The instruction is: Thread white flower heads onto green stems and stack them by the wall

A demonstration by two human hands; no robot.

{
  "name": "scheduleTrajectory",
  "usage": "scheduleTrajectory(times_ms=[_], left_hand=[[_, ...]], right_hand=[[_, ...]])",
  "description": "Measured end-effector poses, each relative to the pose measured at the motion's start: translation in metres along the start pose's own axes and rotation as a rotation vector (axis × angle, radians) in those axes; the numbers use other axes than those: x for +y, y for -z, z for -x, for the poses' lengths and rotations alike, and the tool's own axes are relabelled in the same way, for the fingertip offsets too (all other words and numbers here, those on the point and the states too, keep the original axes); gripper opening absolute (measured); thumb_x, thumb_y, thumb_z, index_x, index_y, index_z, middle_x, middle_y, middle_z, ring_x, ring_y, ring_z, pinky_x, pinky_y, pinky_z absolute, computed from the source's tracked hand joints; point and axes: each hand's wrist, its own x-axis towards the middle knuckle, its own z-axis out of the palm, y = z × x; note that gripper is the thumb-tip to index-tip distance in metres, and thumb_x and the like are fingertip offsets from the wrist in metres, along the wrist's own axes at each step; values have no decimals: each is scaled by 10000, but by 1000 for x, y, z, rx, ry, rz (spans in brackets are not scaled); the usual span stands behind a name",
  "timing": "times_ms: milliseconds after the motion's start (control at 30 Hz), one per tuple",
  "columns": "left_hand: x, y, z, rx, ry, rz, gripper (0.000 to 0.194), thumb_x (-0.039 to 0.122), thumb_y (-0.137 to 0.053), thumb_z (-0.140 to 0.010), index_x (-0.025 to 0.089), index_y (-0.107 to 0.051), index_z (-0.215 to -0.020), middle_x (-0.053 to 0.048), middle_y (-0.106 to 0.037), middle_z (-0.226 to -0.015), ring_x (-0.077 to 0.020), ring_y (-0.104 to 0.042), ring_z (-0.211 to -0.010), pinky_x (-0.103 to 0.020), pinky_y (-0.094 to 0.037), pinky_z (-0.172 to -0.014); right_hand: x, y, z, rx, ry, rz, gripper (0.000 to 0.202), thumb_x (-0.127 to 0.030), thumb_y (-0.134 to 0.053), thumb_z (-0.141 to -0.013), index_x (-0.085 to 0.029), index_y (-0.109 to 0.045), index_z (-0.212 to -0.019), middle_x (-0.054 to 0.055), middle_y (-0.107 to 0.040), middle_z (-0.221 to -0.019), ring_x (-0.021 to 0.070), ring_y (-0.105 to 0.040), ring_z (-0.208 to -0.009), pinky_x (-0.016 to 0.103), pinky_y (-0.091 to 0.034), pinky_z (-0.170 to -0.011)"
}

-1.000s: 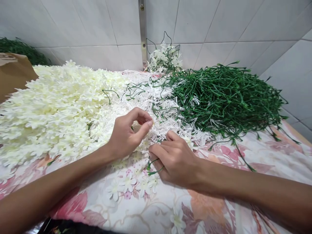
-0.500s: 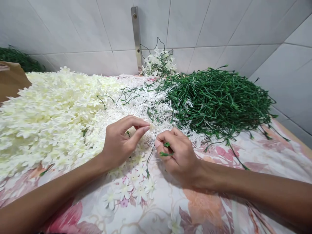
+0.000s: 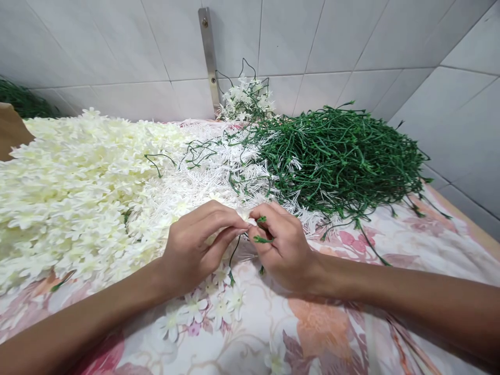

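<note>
In the head view, my left hand (image 3: 199,242) pinches a small cream artificial flower (image 3: 244,213) between thumb and fingertips. My right hand (image 3: 285,247) is closed around green artificial flower stems (image 3: 263,239), whose tips poke out between the fingers. The fingertips of both hands meet at the flower, partly hiding it. Below them a dark stem (image 3: 232,268) hangs down. Several loose cream flowers (image 3: 221,307) lie on the floral cloth (image 3: 253,338) under my left wrist.
A large heap of cream flowers (image 3: 78,187) spreads at left, white stamen pieces (image 3: 207,179) in the middle, and a pile of green stems (image 3: 344,161) at right. Behind stands a finished-looking flower bunch (image 3: 248,101) by a metal bracket (image 3: 209,57). Brown cardboard (image 3: 13,133) sits far left.
My left hand has moved down and right with the flower, closing the gap to my right hand. The view has shifted slightly.
</note>
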Motion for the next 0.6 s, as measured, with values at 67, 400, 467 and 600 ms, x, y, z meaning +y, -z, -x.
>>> scheduleTrajectory(times_ms=[67, 400, 467, 600], left_hand=[[0, 0, -1, 24, 10, -35, 183, 36, -585, -869, 204, -600, -939, -11, -677, -827, -131, -632, -784, -260, -520, -697], [-13, -6, 3, 115, 169, 146, 181, 80, -627, -851, 189, -604, -993, -32, -675, -932, -158, -659, -897, -298, -538, -806], [-12, -5, 4, 115, 174, 152, 202, 89, -631, -849, 193, -606, -1020, -36, -670, -945, -165, -652, -900, -310, -533, -806], [-10, -2, 2, 73, 138, 196, 140, 111, -599, -878, 189, -620, -993, -39, -672, -937, -167, -639, -914, -319, -517, -818]], right_hand=[[0, 0, 0, -3, 13, -23, 145, -89, -419, -838, -193, -490, -768, -33, -450, -620, 127, -378, -546, 267, -324, -553], [-1, -1, 0, -47, 55, -80, 135, -72, -459, -867, -180, -521, -814, -62, -378, -564, 125, -373, -540, 271, -322, -570], [-1, -1, 0, -39, 49, -85, 142, -59, -457, -850, -178, -515, -797, -57, -391, -576, 122, -374, -541, 270, -319, -569], [-2, 1, 0, -25, 12, -94, 126, -63, -470, -810, -178, -506, -773, -46, -414, -617, 118, -377, -547, 267, -316, -562]])
